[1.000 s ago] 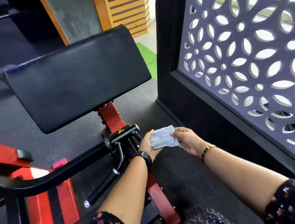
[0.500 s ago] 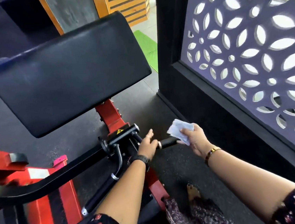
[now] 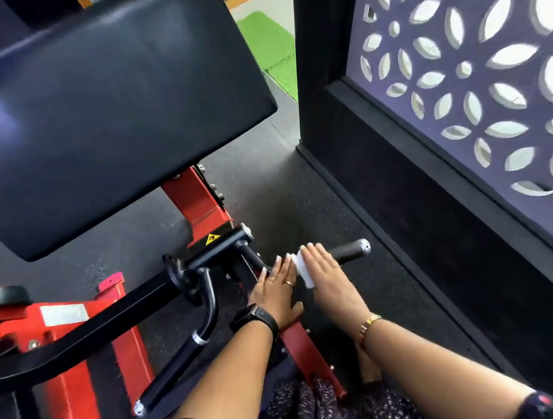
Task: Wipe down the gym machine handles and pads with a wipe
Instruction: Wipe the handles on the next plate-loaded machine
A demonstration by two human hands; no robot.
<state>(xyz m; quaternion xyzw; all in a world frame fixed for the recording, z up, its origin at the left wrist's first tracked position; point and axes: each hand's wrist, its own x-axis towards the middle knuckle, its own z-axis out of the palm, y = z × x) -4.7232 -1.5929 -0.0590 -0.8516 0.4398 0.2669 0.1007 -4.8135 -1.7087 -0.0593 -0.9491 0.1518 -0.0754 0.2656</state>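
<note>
Two flat, straight-fingered hands — right hand point(image 3: 325, 274) atop wipe point(image 3: 304, 273) on handle point(image 3: 350, 251), left hand point(image 3: 275, 290) alongside.

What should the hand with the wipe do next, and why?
Probably slide the right hand, pressing the wipe, outward along the handle toward the silver end cap. The wipe sits at the inner part of the grip, and the outer stretch lies bare beyond the fingers. The left hand rests flat beside it.
</note>
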